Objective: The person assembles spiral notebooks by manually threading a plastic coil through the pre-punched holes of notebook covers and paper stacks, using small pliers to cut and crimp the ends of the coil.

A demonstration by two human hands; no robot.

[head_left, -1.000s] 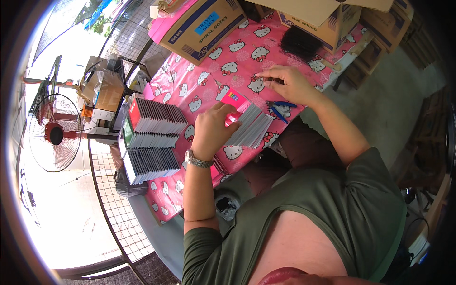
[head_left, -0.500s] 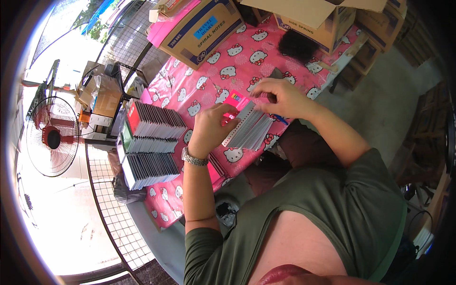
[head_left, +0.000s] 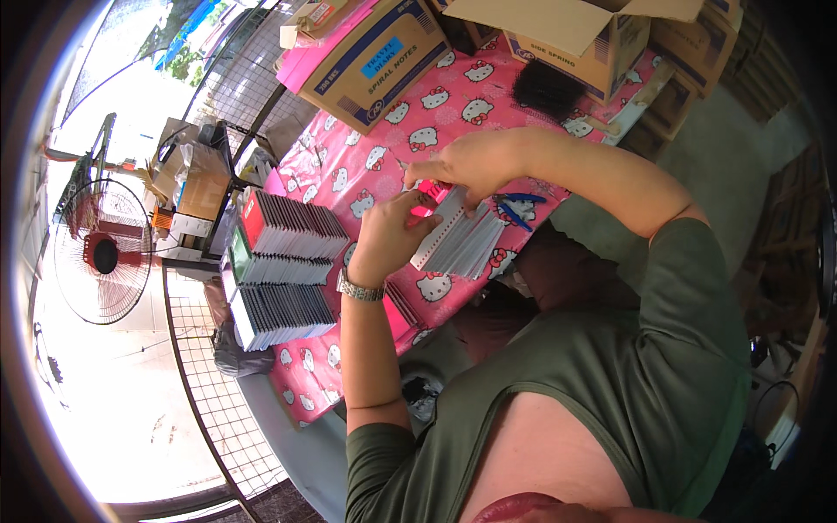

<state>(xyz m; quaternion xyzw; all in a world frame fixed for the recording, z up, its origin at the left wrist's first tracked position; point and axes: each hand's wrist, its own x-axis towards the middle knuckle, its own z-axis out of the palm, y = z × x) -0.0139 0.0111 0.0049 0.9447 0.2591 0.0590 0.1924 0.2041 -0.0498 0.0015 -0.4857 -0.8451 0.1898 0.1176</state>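
Note:
A pad of hole-punched sheets [head_left: 462,240] with a bright pink cover [head_left: 429,202] at its far end lies on the table before me. My left hand [head_left: 388,235] is at the pad's left side, its thumb and fingers closed about the edge of the pink cover. Over the far end reaches my right hand [head_left: 479,166], its fingers stretched leftward above the cover and its thumb down by the sheets. Part of the cover is hidden beneath this hand. Blue-handled pliers [head_left: 520,209] lie just right of the pad.
Stacks of spiral notebooks with red [head_left: 296,228], green [head_left: 283,266] and dark [head_left: 283,314] edges stand at left. Pink covers [head_left: 401,314] lie near my left wrist. Cardboard boxes [head_left: 375,74] and a black bristly bundle [head_left: 547,90] are at the back. A fan [head_left: 103,253] stands far left.
My right hand has moved left and away from me over the pink cover, uncovering the pliers. My left hand stays at the pad's left side.

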